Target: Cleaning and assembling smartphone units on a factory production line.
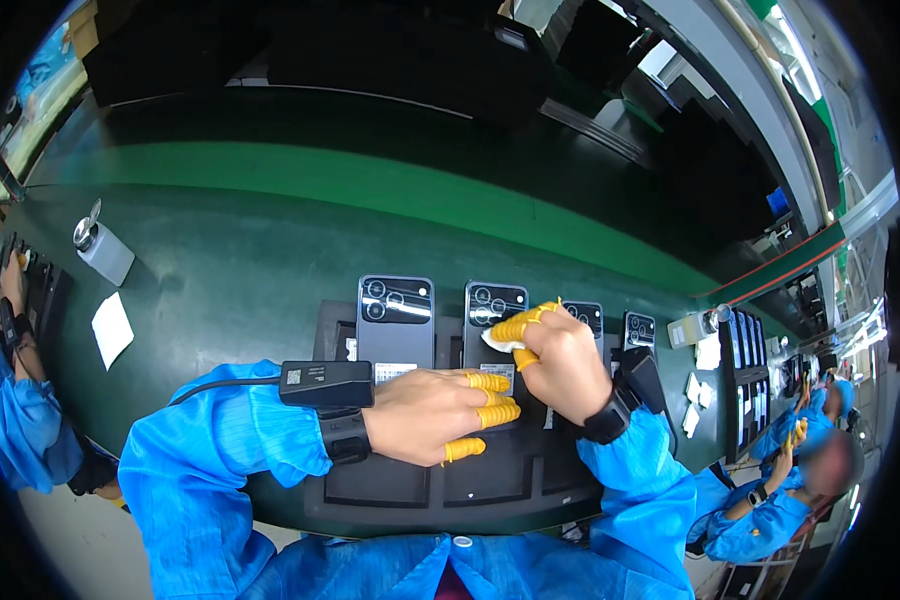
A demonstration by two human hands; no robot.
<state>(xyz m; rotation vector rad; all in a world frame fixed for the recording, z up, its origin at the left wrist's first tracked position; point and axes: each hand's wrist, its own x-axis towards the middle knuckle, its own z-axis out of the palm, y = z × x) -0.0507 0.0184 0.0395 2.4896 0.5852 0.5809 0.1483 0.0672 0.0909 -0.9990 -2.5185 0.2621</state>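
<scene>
My left hand (425,415) lies palm down with its fingers stretched out and apart, across the lower part of a dark phone (477,350). My right hand (567,368) pinches a white wipe (497,342) and presses it near the camera lenses at the top of that same phone. Ridged yellow finger cots cover several fingers on both hands. The phone rests back side up on a black tray (380,488). Left of it is another phone (396,345); to its right are a third phone (584,316), partly behind my right hand, and a fourth (638,331).
On the green table (240,250) stands a white pump bottle (106,255), with a white paper (112,330) nearby. Rightward are another bottle (692,329), crumpled wipes (697,392) and a rack of phones (748,340). People in blue work at both sides.
</scene>
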